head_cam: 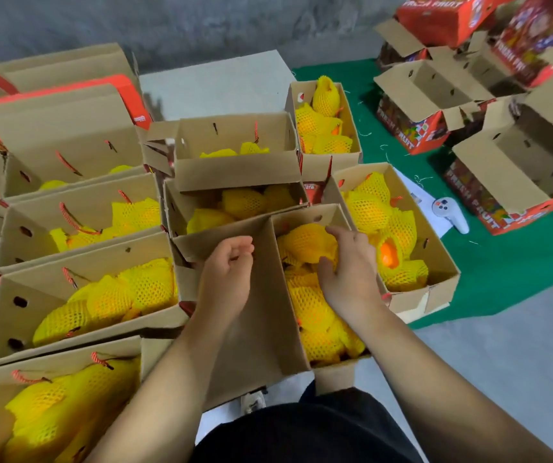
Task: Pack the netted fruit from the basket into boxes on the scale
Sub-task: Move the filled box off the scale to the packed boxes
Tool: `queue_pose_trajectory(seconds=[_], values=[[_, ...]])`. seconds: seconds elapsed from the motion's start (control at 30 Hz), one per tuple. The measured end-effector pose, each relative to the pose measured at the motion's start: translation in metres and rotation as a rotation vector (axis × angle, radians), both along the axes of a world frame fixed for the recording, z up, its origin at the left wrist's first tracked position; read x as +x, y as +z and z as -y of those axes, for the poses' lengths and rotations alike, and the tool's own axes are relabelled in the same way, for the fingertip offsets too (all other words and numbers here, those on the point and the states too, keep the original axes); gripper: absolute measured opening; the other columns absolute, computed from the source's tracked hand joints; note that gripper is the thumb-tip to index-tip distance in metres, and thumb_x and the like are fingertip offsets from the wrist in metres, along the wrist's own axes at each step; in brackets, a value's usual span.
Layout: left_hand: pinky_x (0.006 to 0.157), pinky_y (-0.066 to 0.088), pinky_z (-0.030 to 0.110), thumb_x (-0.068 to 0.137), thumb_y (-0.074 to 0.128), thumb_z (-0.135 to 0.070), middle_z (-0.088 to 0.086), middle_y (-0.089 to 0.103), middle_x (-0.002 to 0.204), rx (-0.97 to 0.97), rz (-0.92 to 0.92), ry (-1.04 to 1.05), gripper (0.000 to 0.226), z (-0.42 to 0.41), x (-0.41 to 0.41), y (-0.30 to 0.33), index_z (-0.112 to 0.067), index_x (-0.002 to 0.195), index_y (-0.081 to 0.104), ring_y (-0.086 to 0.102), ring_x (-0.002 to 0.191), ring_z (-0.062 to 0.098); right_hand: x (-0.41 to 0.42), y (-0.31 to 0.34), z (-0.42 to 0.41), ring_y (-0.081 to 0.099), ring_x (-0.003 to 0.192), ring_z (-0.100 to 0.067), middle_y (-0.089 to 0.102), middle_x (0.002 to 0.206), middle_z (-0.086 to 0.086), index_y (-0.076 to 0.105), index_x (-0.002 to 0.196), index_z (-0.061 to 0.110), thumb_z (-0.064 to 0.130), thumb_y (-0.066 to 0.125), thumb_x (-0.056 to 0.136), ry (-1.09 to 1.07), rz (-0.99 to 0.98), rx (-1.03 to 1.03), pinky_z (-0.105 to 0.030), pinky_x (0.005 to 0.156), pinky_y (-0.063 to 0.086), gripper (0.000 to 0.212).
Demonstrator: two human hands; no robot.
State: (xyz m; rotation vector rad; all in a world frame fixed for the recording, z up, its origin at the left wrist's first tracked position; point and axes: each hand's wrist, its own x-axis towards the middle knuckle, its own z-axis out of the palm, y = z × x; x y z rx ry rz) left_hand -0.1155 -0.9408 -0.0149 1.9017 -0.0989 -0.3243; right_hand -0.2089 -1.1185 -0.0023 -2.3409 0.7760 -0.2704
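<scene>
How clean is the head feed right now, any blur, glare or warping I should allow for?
Head view: light is even and soft, with no hard shadows or glare; the right hand on the netted fruit and the left hand read clearly; the red boxes at top right are smeared with blur; wide-angle warping bends the filled boxes along the left edge.

Grey concrete floor (502, 345) carries open fruit-filled cardboard boxes (78, 305); a green mat (489, 282) on it holds empty red-printed cartons (515, 182) and a white controller (449, 213).
</scene>
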Motion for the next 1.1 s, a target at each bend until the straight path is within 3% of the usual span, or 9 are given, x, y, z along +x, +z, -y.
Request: queue_pose_trajectory(seconds=[0.17,0.33,0.47,0.6,0.8,0.9,0.97,1.03,1.1], values=[[0.084,0.042,-0.001,0.101,0.058,-0.012,-0.012,0.066,0.125,0.066,0.061,0.055,0.034,0.011,0.037,0.007,-0.024,0.132,0.065,0.061,0.106,-0.008,0.040,0.006,0.014,0.049,0.131,-0.025,0.059,0.137,-0.003,0.059,0.138,0.022,0.020,0.063,0.096,0.130,0.017,-0.023,-0.041,0.112,0.041,0.043],[0.116,0.032,0.038,0.097,0.060,-0.020,0.013,0.055,0.145,0.574,0.086,0.061,0.042,0.010,0.092,0.005,-0.021,0.139,0.063,0.047,0.136,0.035,0.123,0.006,0.046,0.045,0.133,-0.033,0.054,0.141,-0.007,0.060,0.137,0.025,0.032,0.053,0.098,0.304,-0.159,-0.193,-0.049,0.112,0.040,0.039],[0.118,0.023,0.042,0.099,0.053,-0.039,0.009,0.042,0.149,0.797,-0.017,0.102,0.041,0.021,0.097,-0.004,-0.032,0.139,0.058,0.036,0.141,0.039,0.173,-0.003,0.063,0.042,0.134,-0.039,0.033,0.151,-0.011,0.051,0.142,0.026,0.040,0.047,0.102,0.457,-0.425,-0.208,-0.055,0.113,0.040,0.042],[0.115,0.021,0.052,0.095,0.054,-0.047,0.010,0.039,0.152,0.847,-0.084,0.202,0.052,0.025,0.097,-0.009,-0.031,0.145,0.050,0.029,0.144,0.036,0.175,-0.012,0.066,0.049,0.123,-0.034,0.028,0.146,-0.004,0.054,0.135,0.022,0.039,0.053,0.101,0.471,-0.223,-0.184,-0.050,0.106,0.047,0.038],[0.112,0.031,0.053,0.090,0.069,-0.034,0.011,0.051,0.146,0.712,0.079,0.219,0.068,0.036,0.108,0.004,-0.024,0.150,0.039,0.042,0.137,0.037,0.172,-0.018,0.077,0.059,0.111,-0.024,0.044,0.135,0.001,0.056,0.117,0.027,0.032,0.055,0.100,0.405,0.030,-0.011,-0.042,0.094,0.054,0.018],[0.120,0.038,0.051,0.093,0.074,-0.016,0.009,0.052,0.149,0.063,-0.056,0.320,0.091,0.058,0.127,0.019,-0.023,0.161,0.014,0.052,0.137,0.029,0.192,-0.015,0.090,0.063,0.085,-0.016,0.063,0.103,0.003,0.047,0.103,0.028,0.032,0.053,0.100,0.257,0.039,0.199,-0.032,0.065,0.048,0.007],[0.118,0.043,0.048,0.097,0.070,-0.019,0.010,0.054,0.148,-0.168,-0.203,0.482,0.084,0.071,0.146,0.024,-0.020,0.160,0.014,0.056,0.135,0.030,0.209,-0.012,0.097,0.059,0.086,-0.011,0.060,0.113,0.000,0.046,0.114,0.028,0.030,0.054,0.099,0.178,0.031,0.340,-0.023,0.058,0.045,0.017],[0.118,0.041,0.045,0.099,0.066,-0.032,0.013,0.051,0.150,0.038,-0.205,0.459,0.067,0.078,0.165,0.023,-0.017,0.157,0.036,0.051,0.138,0.035,0.225,-0.004,0.101,0.059,0.091,-0.012,0.056,0.121,-0.001,0.042,0.133,0.025,0.028,0.056,0.098,0.154,-0.055,0.454,-0.018,0.057,0.046,0.038],[0.119,0.032,0.044,0.098,0.059,-0.049,0.014,0.043,0.153,0.565,-0.142,0.287,0.053,0.073,0.175,0.016,-0.026,0.146,0.055,0.039,0.142,0.039,0.241,0.007,0.100,0.062,0.100,-0.019,0.058,0.117,-0.005,0.038,0.144,0.016,0.029,0.057,0.100,0.213,-0.221,0.479,-0.026,0.068,0.050,0.050]])
